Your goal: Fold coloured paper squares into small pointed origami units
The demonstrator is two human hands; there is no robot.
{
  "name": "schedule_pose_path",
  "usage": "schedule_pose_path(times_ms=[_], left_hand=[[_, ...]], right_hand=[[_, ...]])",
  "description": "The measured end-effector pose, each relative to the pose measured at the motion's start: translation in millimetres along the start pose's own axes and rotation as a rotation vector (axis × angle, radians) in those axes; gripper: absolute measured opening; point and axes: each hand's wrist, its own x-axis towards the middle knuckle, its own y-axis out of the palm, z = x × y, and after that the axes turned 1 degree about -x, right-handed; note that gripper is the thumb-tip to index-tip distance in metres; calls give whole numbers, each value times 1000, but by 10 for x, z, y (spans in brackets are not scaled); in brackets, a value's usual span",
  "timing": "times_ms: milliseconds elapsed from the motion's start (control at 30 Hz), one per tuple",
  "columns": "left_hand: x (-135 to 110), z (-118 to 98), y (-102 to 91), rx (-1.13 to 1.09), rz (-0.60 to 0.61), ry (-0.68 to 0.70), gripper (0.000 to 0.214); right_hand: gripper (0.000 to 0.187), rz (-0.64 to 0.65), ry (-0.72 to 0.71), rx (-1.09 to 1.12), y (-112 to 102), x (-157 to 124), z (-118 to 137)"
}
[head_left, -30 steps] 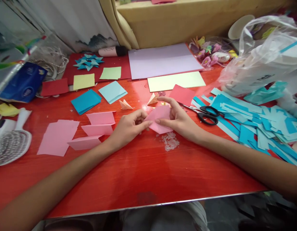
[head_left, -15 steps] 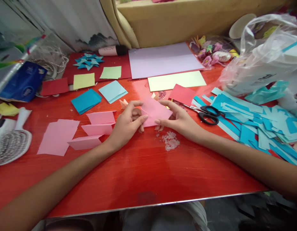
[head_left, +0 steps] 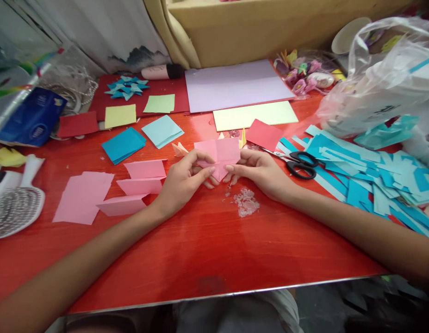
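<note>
Left hand (head_left: 189, 173) and right hand (head_left: 259, 171) each pinch a creased pink paper (head_left: 227, 149) between thumb and fingers, holding it up between them above the red table (head_left: 200, 259), its lower corner pointing toward the person. Far beyond the left hand, a blue packet (head_left: 32, 118) bears pale lettering too small to read. Straight beyond that hand, past the paper squares, a pink tube (head_left: 155, 72) with a black cap carries markings that cannot be made out. Well to the right of the right hand stands a clear plastic bag (head_left: 367, 99) with white contents and a dark print, too blurred to read. Between that bag and the purple sheet (head_left: 235, 85) beyond the hands, a heap of small ornaments (head_left: 304, 79) in pink, purple and yellow seems wrapped in clear plastic. Just right of the right hand lie black-handled scissors (head_left: 302, 165), beside blue strips (head_left: 367, 171). Near the left hand, on its left, are folded pink pieces (head_left: 139, 187)
</note>
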Motion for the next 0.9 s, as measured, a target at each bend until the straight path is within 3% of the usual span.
schedule_pose_path(times_ms=[567, 900], left_hand=[[14, -44, 12, -34, -25, -48, 9], [-10, -61, 45, -47, -61, -81, 10]], right_hand=[[23, 62, 145, -108, 40, -29, 60], [23, 51, 137, -131, 40, -45, 50]])
